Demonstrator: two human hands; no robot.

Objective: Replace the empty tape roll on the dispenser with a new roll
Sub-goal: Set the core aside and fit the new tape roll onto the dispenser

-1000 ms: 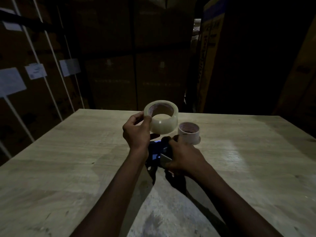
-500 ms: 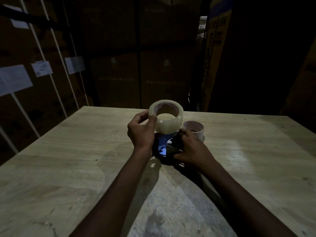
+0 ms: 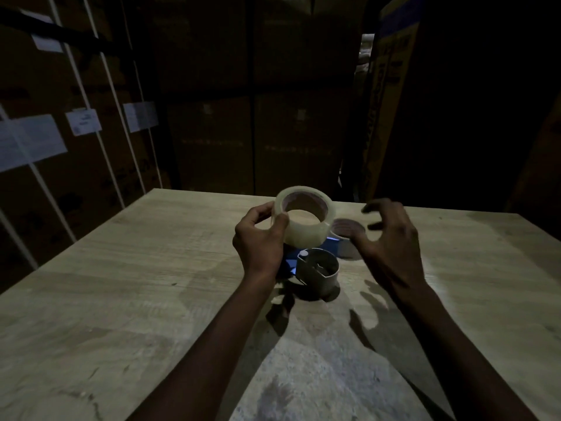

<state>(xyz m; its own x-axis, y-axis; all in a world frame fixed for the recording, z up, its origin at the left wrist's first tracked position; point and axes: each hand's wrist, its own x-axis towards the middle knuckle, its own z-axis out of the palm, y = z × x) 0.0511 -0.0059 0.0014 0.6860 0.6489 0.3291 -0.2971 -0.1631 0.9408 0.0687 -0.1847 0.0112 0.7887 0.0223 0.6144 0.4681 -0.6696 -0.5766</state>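
My left hand [image 3: 258, 238] grips a full roll of clear tape [image 3: 303, 220] by its near side and holds it up, tilted, just above the tape dispenser [image 3: 315, 270]. The dispenser lies on the wooden table [image 3: 151, 284] with its blue body partly hidden under my left hand and its bare grey hub standing up. My right hand [image 3: 385, 238] hovers to the right of the dispenser, fingers spread and curled, holding nothing. Behind it stands the empty white tape core [image 3: 346, 230], partly covered by my right thumb.
Stacked cardboard boxes [image 3: 258, 117] with white straps and paper labels [image 3: 83, 121] stand close behind and left of the table. A tall carton [image 3: 388, 101] stands at the back right. The scene is dim; shadows of my hands fall on the table in front of the dispenser.
My right hand has let go of the dispenser and lifted away to the right, opening its fingers. The dispenser's hub is now uncovered. My left hand still holds the new roll above it.
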